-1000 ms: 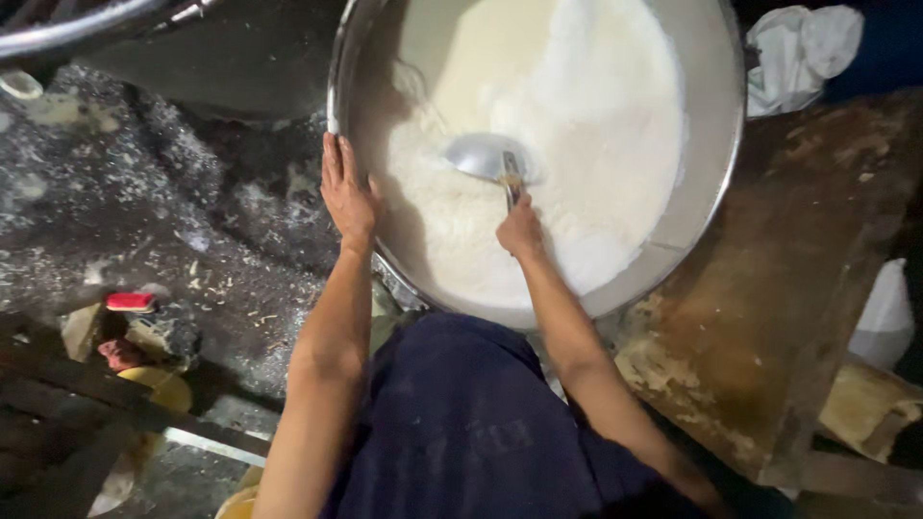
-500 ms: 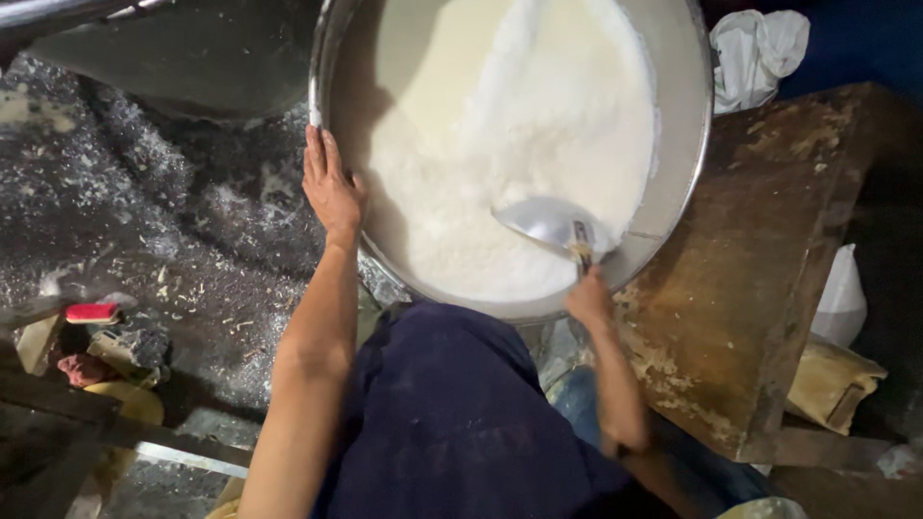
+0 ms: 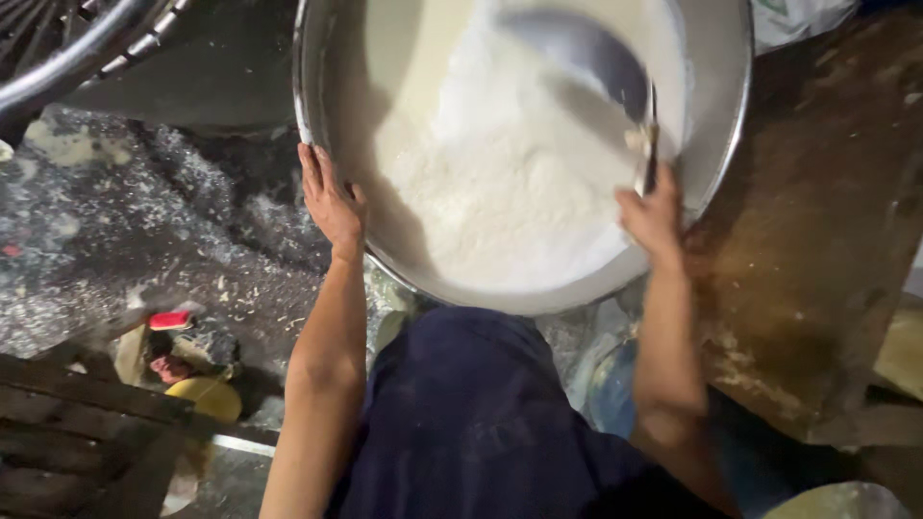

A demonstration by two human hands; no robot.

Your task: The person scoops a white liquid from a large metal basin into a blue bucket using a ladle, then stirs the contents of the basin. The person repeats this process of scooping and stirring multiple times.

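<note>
Over the big metal pan (image 3: 332,86) of white mash (image 3: 500,192), my right hand (image 3: 652,216) has its fingers clamped on the ladle (image 3: 586,58); my left hand (image 3: 332,202) lies flat, fingers together, on the rim

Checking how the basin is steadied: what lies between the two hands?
In the head view, the metal basin's near side, heaped with white grated stuff, lies between the left hand on its rim and the right hand gripping the scoop.

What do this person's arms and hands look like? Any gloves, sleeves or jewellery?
Both arms are bare all the way up, with no sleeve in view. The left hand and the right hand wear no gloves, and no rings, watch or bracelets show. The only clothing visible is a dark navy garment over the lap.
</note>
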